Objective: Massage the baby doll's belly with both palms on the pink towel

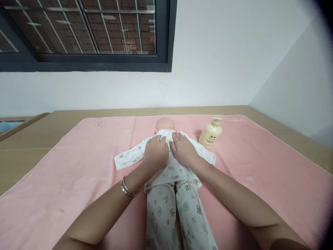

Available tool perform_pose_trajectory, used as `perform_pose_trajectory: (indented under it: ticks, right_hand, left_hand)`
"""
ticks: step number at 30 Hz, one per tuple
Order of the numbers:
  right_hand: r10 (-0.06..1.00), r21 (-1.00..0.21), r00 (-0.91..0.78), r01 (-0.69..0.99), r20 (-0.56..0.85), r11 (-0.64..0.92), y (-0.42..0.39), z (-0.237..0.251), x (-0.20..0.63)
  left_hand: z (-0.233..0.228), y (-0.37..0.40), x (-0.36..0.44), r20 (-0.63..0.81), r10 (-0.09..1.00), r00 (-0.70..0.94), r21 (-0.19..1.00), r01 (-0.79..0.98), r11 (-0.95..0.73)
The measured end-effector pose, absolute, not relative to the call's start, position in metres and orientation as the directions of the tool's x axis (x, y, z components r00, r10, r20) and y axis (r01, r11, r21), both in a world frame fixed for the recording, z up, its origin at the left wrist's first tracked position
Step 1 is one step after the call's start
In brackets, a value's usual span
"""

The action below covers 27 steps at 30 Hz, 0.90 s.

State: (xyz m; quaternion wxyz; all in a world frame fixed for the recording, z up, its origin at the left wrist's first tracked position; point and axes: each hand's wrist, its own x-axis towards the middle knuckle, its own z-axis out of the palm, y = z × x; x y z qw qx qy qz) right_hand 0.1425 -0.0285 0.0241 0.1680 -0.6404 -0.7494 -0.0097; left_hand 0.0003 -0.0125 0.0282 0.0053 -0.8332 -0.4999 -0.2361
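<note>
A baby doll [165, 124] in white printed pyjamas [169, 194] lies on a pink towel [78, 166], head away from me and legs toward me. My left hand [156, 151] rests flat on the left side of the doll's chest, a silver bangle on its wrist. My right hand [183, 149] lies flat on the right side of the chest, beside the left one. Both hands press on the pyjama top with fingers pointing toward the head; neither grips anything. The doll's torso is mostly hidden under my hands.
A cream pump bottle [210, 133] stands on the towel just right of the doll's shoulder. The towel covers a wooden table [31, 139] set against a white wall, with a barred window [83, 27] above and a corner wall at right.
</note>
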Motion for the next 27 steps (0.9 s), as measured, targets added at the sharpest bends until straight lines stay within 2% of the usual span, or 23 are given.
perform_pose_trajectory:
  ticks: [4,6,8,13,16,20,24,27]
  right_hand:
    - [0.955,-0.120,-0.179,0.970,0.235,0.212,-0.053,0.030,0.127]
    - [0.956,-0.124,-0.199,0.966,0.214,0.228,-0.055,0.033,0.127]
    - [0.956,-0.159,-0.195,0.960,0.219,0.232,-0.048,0.035,0.132]
    - [0.960,-0.284,-0.151,0.934,0.234,0.216,-0.021,0.028,0.150]
    - [0.962,-0.315,-0.142,0.925,0.234,0.214,-0.016,0.023,0.152]
    - [0.955,-0.282,-0.125,0.938,0.270,0.202,-0.020,0.018,0.145]
    - [0.945,-0.240,-0.120,0.951,0.303,0.197,-0.024,0.016,0.140]
    - [0.945,-0.230,-0.115,0.954,0.307,0.191,-0.024,0.015,0.139]
  left_hand:
    - [0.024,0.021,-0.015,0.346,0.830,0.438,0.410,0.725,-0.553]
    - [0.019,0.026,-0.015,0.335,0.839,0.428,0.435,0.720,-0.541]
    - [0.015,0.019,-0.011,0.350,0.844,0.405,0.382,0.761,-0.524]
    - [0.015,-0.014,0.003,0.401,0.819,0.411,0.166,0.846,-0.506]
    - [0.017,-0.020,0.004,0.416,0.795,0.441,0.125,0.838,-0.530]
    - [0.013,-0.008,0.001,0.472,0.775,0.421,0.220,0.795,-0.566]
    - [0.006,0.004,0.001,0.458,0.813,0.360,0.356,0.764,-0.538]
    - [0.002,0.004,0.001,0.462,0.818,0.344,0.383,0.754,-0.534]
